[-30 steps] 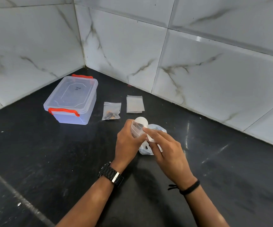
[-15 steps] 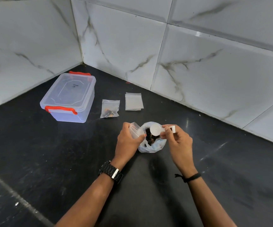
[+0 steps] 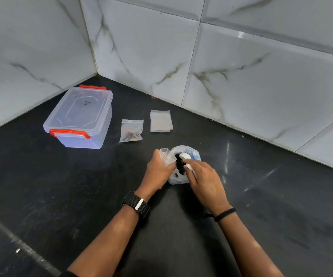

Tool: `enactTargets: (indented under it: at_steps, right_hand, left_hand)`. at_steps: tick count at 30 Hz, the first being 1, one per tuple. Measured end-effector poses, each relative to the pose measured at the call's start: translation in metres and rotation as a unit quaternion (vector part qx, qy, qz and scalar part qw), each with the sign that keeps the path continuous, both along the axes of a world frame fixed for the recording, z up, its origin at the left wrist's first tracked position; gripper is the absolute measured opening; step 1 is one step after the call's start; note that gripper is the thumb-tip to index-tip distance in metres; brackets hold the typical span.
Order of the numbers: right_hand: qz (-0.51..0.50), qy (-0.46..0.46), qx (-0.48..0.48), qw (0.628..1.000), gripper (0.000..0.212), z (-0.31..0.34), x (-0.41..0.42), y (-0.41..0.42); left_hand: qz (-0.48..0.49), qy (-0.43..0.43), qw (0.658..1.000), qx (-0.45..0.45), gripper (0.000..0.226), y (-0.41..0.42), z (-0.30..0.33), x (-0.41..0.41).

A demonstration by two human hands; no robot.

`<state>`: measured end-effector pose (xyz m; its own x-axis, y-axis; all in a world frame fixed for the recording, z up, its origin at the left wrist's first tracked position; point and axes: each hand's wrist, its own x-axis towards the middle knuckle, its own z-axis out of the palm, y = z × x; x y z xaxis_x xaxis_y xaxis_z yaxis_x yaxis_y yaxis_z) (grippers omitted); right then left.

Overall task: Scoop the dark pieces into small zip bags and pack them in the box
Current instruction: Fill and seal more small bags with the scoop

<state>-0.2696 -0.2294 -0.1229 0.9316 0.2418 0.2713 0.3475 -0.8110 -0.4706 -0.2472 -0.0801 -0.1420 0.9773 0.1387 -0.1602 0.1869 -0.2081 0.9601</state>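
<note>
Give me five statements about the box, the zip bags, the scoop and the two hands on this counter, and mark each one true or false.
1. The box has its lid off. False: the lid is on.
2. The filled zip bag lies between the box and the empty flat bags. True.
3. The right hand holds the white scoop in the open bag of dark pieces. True.
4. The left hand rests flat on the counter, holding nothing. False: it holds a small clear zip bag, mouth up.
5. The filled zip bag is packed inside the box. False: it lies on the counter beside it.
</note>
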Motion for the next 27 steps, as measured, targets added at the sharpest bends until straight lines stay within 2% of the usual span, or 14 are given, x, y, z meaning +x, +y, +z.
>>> enactTargets:
  at_steps: [4, 10, 17, 23, 27]
  right_hand:
    - [-0.029, -0.018, 0.044, 0.998, 0.017, 0.004, -0.004, 0.003]
    - [-0.045, -0.01, 0.056, 0.997, 0.018, 0.004, -0.003, 0.005]
    - [-0.12, 0.068, 0.193, 0.972, 0.03, 0.006, 0.004, 0.003]
    - [-0.099, 0.1, 0.186, 0.972, 0.033, 0.003, 0.005, 0.003]
    - [-0.16, 0.113, 0.273, 0.942, 0.023, 0.005, 0.007, 0.003]
  left_hand:
    - [0.014, -0.004, 0.999, -0.036, 0.04, -0.001, -0.005, 0.0]
    - [0.014, -0.003, 0.998, -0.062, 0.041, -0.001, -0.009, 0.0]
    - [0.014, -0.022, 0.997, -0.073, 0.037, -0.004, -0.009, -0.002]
    - [0.004, -0.034, 0.995, -0.09, 0.034, -0.004, -0.006, -0.003]
    - [0.003, -0.035, 0.995, -0.096, 0.034, -0.005, -0.005, -0.005]
